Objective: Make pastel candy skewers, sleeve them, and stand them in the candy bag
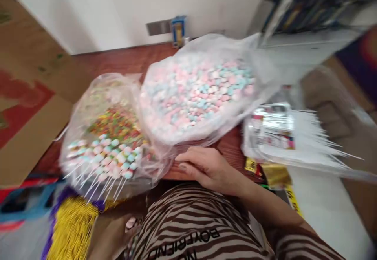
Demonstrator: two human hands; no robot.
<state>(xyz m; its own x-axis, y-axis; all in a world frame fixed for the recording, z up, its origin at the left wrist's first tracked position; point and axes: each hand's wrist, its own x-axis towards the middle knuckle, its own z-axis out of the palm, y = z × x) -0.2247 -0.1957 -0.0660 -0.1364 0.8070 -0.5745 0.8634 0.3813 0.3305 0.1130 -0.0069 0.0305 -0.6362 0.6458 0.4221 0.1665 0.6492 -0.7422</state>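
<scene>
My right hand (206,169) rests at the table's front edge, beside a clear bag of pink, white and blue sweets (206,91). Its fingers lie loosely forward, with the thumb a little apart and nothing visible in its grasp. My left hand (116,230) is low at the left, below the table edge, blurred and dark; its fingers are hard to see. A small pink sweet (130,222) shows close by it. Sweets threaded on white sticks (108,158) lie in a row on another clear bag, which holds small red, orange and green sweets (114,124).
A plastic pack of white sticks (309,134) lies right of the table (232,146). Cardboard boxes stand at left (32,79) and right. A yellow fringed item (72,228) is at the lower left. Behind are a blue box (178,30), a white wall and a shelf.
</scene>
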